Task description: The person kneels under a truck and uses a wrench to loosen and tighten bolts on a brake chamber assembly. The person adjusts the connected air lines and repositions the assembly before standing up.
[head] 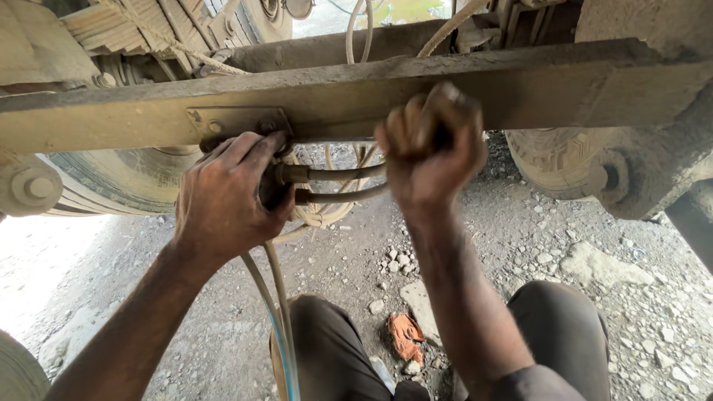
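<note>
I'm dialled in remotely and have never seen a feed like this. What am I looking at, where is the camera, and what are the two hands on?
This is one picture from a camera worn on a person's head, looking forward and down at their own bare hands. The person sits or crouches under a heavy vehicle; their knees in dark trousers show at the bottom. Across the top runs a dusty metal beam with a bolted bracket. The left hand grips a valve-like fitting under that bracket, where two metal pipes join it. The right hand is closed in a fist around something dark at the beam; I cannot tell what it is. Thin hoses hang down from the fitting. Tyres stand on either side. The ground is gravel, with an orange rag between the knees.
</note>
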